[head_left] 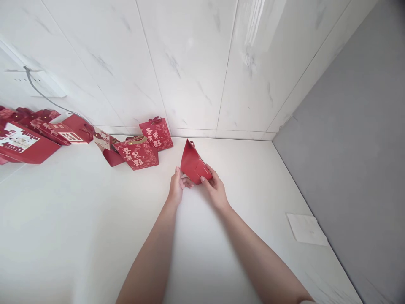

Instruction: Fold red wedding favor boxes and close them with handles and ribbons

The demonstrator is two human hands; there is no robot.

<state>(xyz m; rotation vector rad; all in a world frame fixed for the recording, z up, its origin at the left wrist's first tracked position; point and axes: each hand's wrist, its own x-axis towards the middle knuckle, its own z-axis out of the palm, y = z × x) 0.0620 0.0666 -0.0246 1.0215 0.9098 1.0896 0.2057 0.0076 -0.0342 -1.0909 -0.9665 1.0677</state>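
A small red paper gift box (192, 164) is tilted above the white counter, its pointed top towards the wall. My right hand (216, 185) grips its lower right corner, thumb on the near face and fingers behind the edge. Close to the box's lower left side is my left hand (179, 184), thumb raised and fingers loosely spread beneath the box; whether they touch it I cannot tell. A bit of dark red ribbon shows behind the box's top. Left of it stand a red gift box with white lettering (136, 155) and a similar one with a ribbon bow (157, 136).
More red gift boxes (38, 153) line the wall at the left. A grey cable (50, 101) runs down from a wall socket (34, 80). On the white counter (104, 219), a white plate (306, 229) lies at the right, beside a grey panel (341, 139).
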